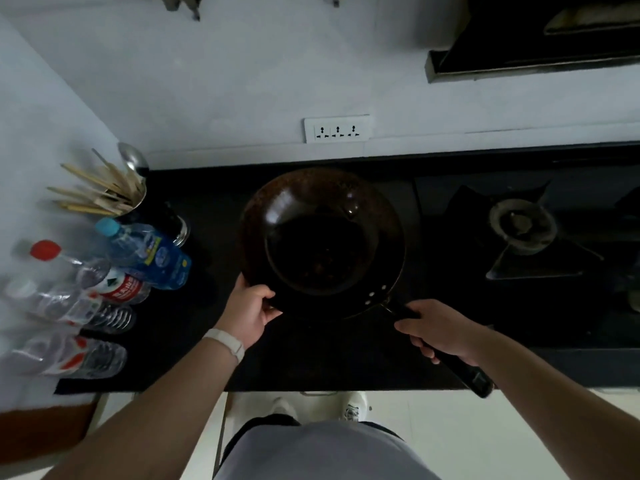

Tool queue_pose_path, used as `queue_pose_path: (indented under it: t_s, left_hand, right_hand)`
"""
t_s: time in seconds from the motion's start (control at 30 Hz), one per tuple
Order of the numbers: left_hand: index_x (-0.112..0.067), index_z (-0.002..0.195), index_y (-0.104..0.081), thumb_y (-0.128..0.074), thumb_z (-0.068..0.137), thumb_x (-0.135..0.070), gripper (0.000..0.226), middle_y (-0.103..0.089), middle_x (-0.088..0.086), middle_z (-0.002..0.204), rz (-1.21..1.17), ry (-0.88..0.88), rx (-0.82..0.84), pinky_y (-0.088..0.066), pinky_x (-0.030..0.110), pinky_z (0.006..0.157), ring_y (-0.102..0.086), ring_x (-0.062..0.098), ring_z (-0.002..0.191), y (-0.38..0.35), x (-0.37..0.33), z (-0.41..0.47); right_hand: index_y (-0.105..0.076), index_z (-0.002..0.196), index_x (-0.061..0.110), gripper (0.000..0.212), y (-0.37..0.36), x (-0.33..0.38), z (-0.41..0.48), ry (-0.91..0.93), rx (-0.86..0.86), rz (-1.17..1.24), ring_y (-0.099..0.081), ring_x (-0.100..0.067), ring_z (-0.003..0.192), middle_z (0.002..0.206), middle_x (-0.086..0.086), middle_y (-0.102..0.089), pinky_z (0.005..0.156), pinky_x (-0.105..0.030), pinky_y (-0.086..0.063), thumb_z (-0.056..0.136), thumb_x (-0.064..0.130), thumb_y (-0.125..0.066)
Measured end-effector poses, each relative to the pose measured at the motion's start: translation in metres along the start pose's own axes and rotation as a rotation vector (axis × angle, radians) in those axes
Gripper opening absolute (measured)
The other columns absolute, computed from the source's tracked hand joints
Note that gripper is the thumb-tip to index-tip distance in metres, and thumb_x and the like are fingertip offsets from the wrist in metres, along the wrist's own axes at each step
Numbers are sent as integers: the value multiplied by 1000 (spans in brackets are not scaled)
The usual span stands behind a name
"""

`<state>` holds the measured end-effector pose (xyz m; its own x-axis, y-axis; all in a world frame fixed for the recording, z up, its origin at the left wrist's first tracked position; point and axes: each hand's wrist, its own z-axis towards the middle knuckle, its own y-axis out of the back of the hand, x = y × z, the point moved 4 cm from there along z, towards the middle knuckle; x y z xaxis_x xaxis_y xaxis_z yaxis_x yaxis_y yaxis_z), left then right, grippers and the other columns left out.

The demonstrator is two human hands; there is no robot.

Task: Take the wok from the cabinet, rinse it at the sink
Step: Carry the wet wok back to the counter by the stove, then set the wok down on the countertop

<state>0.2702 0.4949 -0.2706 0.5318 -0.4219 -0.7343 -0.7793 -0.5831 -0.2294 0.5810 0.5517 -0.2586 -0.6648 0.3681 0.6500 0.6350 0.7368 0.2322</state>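
Note:
A dark round wok with a long black handle is over the middle of the black countertop; I cannot tell if it rests on it. My left hand grips the wok's near-left rim, thumb over the edge. My right hand is closed around the handle, whose end sticks out past the counter's front edge. The wok's inside looks dark with nothing in it. No sink or cabinet is in view.
Several plastic water bottles crowd the counter's left end, beside a metal utensil holder with chopsticks and a ladle. A gas burner sits to the right. A wall socket is behind; a range hood hangs upper right.

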Motion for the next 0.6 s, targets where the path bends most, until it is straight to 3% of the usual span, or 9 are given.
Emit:
queue_pose_path:
  t_s: [0.3,0.5,0.6]
  left_hand:
    - [-33,132,-50,-40,87,14,66,-60,10,125,105,82,113,-52,55,94,-61,33,112,-27,-21,57]
    - [-30,137,-47,-38,87,15,68,-60,12,120,144,131,192,-55,49,82,-62,31,106,-42,-37,89]
    - [-29,138,-47,-39,88,14,66,-60,12,123,177,154,236,-55,49,83,-63,31,106,-46,-42,104]
  right_hand:
    - [-60,87,6,16,3,6,6,-66,-136,97,-49,-15,45,58,-3,-52,45,-29,-43,97,18,-62]
    - [-61,89,5,17,3,14,17,-113,-228,103,-50,-15,44,57,-2,-53,46,-30,-46,97,20,-62]
    - [-62,92,4,18,3,20,20,-138,-259,114,-51,-14,43,57,-2,-54,46,-30,-46,97,21,-63]
